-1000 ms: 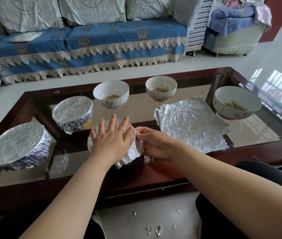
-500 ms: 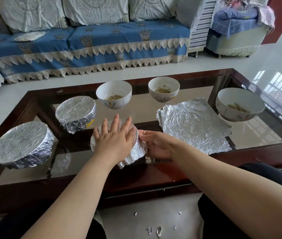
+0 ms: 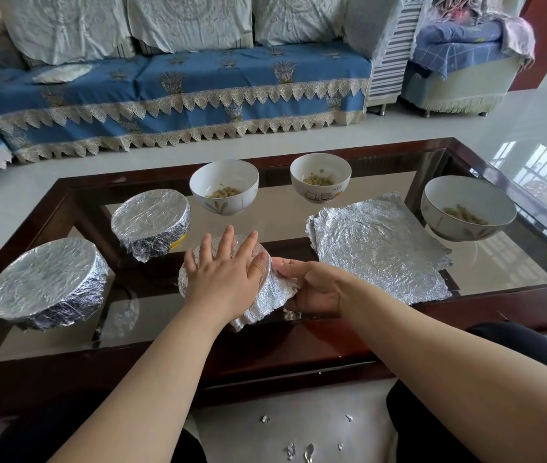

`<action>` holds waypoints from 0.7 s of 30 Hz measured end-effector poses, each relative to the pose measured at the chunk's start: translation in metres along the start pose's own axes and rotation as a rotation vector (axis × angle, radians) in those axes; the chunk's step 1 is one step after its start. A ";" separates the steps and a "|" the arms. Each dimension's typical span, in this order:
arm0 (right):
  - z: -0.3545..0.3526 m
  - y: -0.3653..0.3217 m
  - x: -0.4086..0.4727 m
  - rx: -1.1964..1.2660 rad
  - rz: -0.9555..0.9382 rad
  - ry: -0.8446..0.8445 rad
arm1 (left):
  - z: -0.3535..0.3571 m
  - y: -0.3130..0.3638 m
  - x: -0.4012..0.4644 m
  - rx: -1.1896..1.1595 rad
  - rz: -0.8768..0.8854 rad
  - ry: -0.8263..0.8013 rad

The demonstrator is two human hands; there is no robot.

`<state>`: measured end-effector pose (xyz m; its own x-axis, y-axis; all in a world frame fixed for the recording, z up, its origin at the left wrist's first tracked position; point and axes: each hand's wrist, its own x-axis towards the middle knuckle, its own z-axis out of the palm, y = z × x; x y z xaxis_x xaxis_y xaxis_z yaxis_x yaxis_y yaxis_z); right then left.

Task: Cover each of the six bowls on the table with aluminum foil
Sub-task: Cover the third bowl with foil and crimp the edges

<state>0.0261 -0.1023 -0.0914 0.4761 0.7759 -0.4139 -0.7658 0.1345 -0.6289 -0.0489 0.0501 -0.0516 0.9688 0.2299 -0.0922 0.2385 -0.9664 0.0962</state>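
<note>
Foil (image 3: 270, 297) tears easily, so your left hand (image 3: 223, 279) lies flat on the near middle bowl while your right hand (image 3: 312, 289) pinches its loose edge; farther right, spare sheets (image 3: 379, 248) wait.

taking the foil stack (image 3: 379, 248) as landmark: open glass of the table (image 3: 399, 332) just behind it, reachable between the two uncovered bowls (image 3: 224, 187) (image 3: 320, 177) at the far edge. blocked close on its right by a third open bowl (image 3: 468, 208), and on its left by both hands (image 3: 223, 279) (image 3: 312, 289) around a half-wrapped bowl (image 3: 267, 295). farther left, a narrow lane of glass between two wrapped bowls (image 3: 151, 222) (image 3: 46, 282).
</note>
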 end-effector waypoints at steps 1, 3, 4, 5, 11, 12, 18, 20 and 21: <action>0.002 0.000 -0.001 0.039 -0.007 0.023 | 0.000 0.000 0.000 0.002 -0.001 0.002; 0.006 -0.001 -0.004 0.070 -0.009 0.045 | 0.000 0.000 0.000 0.002 0.000 0.002; 0.006 -0.001 -0.003 0.067 -0.007 0.037 | 0.000 0.000 0.000 0.001 0.001 0.001; 0.007 0.000 -0.004 0.071 -0.005 0.026 | 0.000 0.000 0.000 0.000 0.001 0.001; 0.012 0.003 -0.003 0.063 -0.037 0.040 | 0.000 0.000 0.000 -0.004 -0.005 -0.001; 0.013 0.004 -0.004 0.071 -0.049 0.060 | 0.000 0.001 0.000 -0.003 -0.005 0.000; 0.018 0.019 -0.004 0.074 -0.266 0.064 | 0.000 0.000 0.000 -0.010 -0.012 0.002; 0.022 0.024 -0.004 0.047 -0.332 0.104 | 0.000 0.001 0.000 -0.012 -0.011 0.004; 0.024 0.025 -0.005 0.040 -0.358 0.118 | 0.000 0.001 0.000 -0.013 -0.011 0.004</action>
<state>-0.0059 -0.0881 -0.0897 0.7613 0.5996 -0.2465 -0.5569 0.4100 -0.7224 -0.0488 0.0496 -0.0518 0.9664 0.2409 -0.0897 0.2499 -0.9622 0.1083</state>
